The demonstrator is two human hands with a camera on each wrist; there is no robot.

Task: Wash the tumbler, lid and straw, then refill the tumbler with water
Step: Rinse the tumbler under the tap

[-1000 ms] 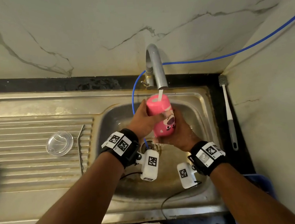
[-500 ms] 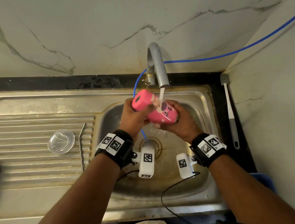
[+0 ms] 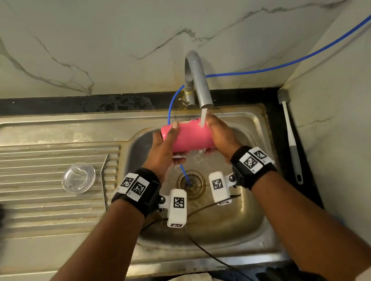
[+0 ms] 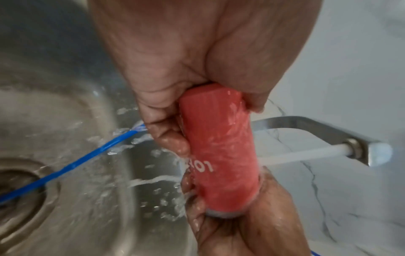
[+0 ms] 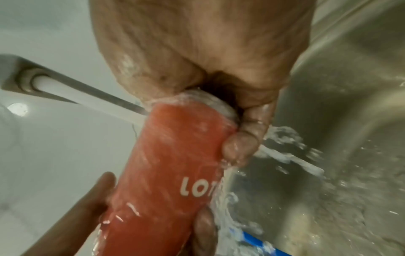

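Lid (image 3: 78, 178) lay on the drainboard (image 3: 35, 158), well left of the basin, w/ the bent metal straw (image 3: 104, 181) just beside it; neither was held. L hand (image 3: 163, 149) was curled round the closed end of the pink tumbler (image 3: 191, 137), thumb over the top. Tumbler lay horizontal over the basin, long axis running L–R between both hands. R hand (image 3: 219, 135) was wrapped round the rim end, directly under the tap stream (image 3: 203, 118). Refilling will likely need the rim end swung up.
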